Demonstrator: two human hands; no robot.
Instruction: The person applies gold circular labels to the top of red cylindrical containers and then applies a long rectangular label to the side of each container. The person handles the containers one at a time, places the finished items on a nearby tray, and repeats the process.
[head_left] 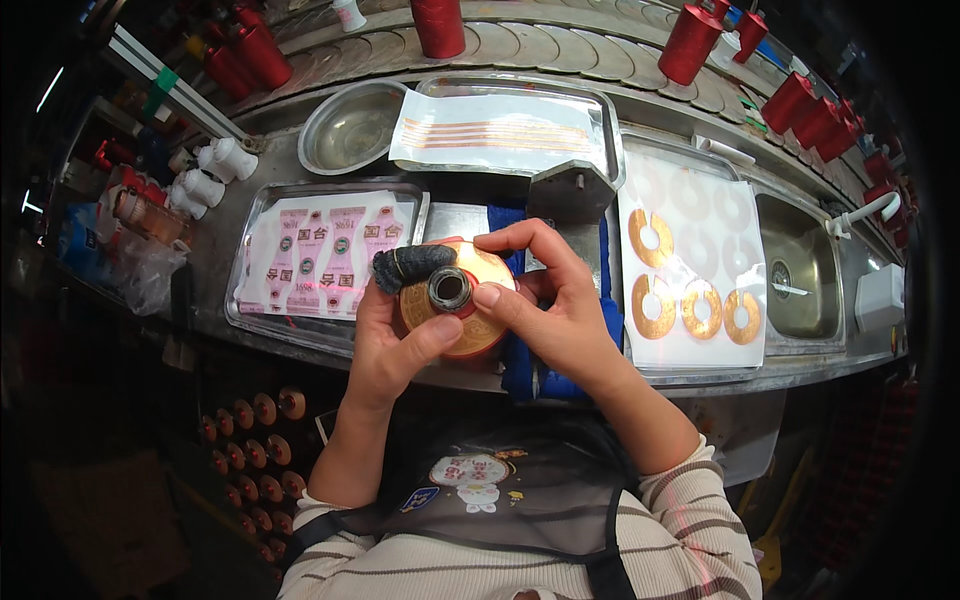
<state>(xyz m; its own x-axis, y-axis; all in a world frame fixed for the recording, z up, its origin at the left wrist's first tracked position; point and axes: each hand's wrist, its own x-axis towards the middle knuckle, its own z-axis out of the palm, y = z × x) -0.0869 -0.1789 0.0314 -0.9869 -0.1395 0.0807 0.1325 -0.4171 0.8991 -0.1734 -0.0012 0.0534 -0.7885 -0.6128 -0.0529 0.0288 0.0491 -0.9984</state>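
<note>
Bottle [478,337], gripped between left fingers [434,337] and right fingers [510,308], pink labels [343,258] left of bottle, C-shaped gold labels [652,326] right of it.

Between my left hand [388,345] and right hand [560,315] I hold a round bottle [478,337] with a golden top, a dark cloth cover [415,262] over one left finger. On my worktop [282,165], gold ring labels [702,330] lie to the right, pink-and-white labels [345,232] to the left.
</note>
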